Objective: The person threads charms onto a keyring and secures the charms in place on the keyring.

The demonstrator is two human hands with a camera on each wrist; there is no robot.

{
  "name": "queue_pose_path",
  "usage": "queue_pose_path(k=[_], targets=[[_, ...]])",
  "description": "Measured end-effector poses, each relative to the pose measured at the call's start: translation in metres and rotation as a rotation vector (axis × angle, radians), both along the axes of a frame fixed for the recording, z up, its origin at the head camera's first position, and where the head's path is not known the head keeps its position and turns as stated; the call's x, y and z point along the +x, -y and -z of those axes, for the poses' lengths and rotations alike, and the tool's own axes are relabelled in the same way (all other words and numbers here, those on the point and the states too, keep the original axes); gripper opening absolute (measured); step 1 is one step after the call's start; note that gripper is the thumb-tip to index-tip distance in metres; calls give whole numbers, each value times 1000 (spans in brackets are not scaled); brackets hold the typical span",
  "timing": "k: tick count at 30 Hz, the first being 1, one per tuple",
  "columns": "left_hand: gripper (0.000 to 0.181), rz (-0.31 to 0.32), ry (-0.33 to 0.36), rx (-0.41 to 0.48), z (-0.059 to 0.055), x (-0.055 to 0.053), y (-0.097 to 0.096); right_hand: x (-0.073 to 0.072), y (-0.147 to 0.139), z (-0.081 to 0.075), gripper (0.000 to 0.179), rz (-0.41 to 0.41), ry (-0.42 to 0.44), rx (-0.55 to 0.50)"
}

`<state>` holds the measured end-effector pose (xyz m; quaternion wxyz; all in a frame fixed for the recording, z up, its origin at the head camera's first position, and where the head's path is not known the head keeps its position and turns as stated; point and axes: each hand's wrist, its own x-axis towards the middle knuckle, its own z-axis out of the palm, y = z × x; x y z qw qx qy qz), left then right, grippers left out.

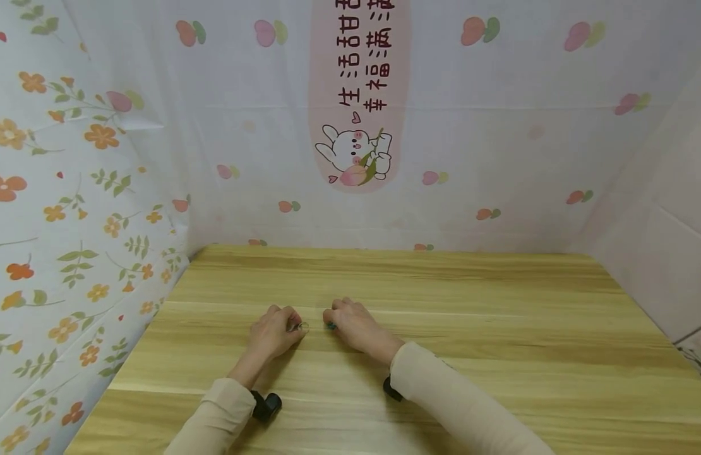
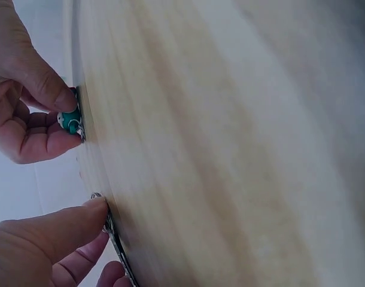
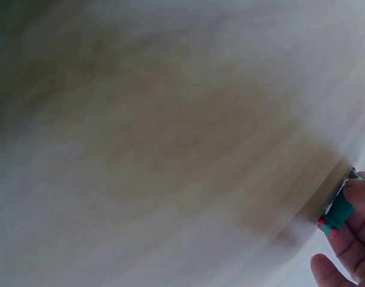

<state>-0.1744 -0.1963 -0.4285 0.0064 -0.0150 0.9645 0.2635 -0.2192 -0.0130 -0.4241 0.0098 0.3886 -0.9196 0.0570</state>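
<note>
Just above the wooden table point(image 1: 441, 379), my left hand point(image 1: 273, 332) pinches a thin metal ring point(image 1: 304, 327) between thumb and fingers. In the left wrist view a dark, narrow metal piece point(image 2: 118, 242) extends below the thumb; its kind cannot be made out. My right hand point(image 1: 355, 323) pinches a small green figure charm point(image 3: 339, 210) with red tips at one end. A bit of metal point(image 3: 352, 173) shows at the charm's other end. The two hands are close together, with a small gap between ring and charm. My fingers partly cover both things.
A printed curtain point(image 1: 242, 139) hangs behind the table's far edge, and a flowered one point(image 1: 100, 253) runs along the left side. Black wrist cameras point(image 1: 266, 406) sit beneath the sleeves, close to the tabletop.
</note>
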Motion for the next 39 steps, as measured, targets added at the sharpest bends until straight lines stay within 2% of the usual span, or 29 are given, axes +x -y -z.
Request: queue_pose_path(k=[5,9,12,19,24,28,30,32,39], targets=[[16,8,-18,23,-3,1,-3,0,-1,1,10,3,-7,-13],[14,7,11,46,-3,-1,-4,0,-4,3,12,-4,-19,-33],[9,15,2,47,-2,-2,-5,-1,-7,5,13,-20,-19,-79],[16,56,-92,68,-2,1,-9,-2,-17,9,15,-75,22,-294],[21,105,-149,72,2,-2,-14,2,-22,8,14,-65,73,-376],[23,180,-277,113,3,-4,-22,6,-27,6,12,-18,160,-469],[21,204,-315,147,1,-3,-27,8,-30,6,11,1,204,-521],[18,226,-317,179,-1,-2,-31,10,-34,5,9,15,247,-576],[10,243,-219,234,-12,3,-46,22,-49,-3,9,62,351,-743]])
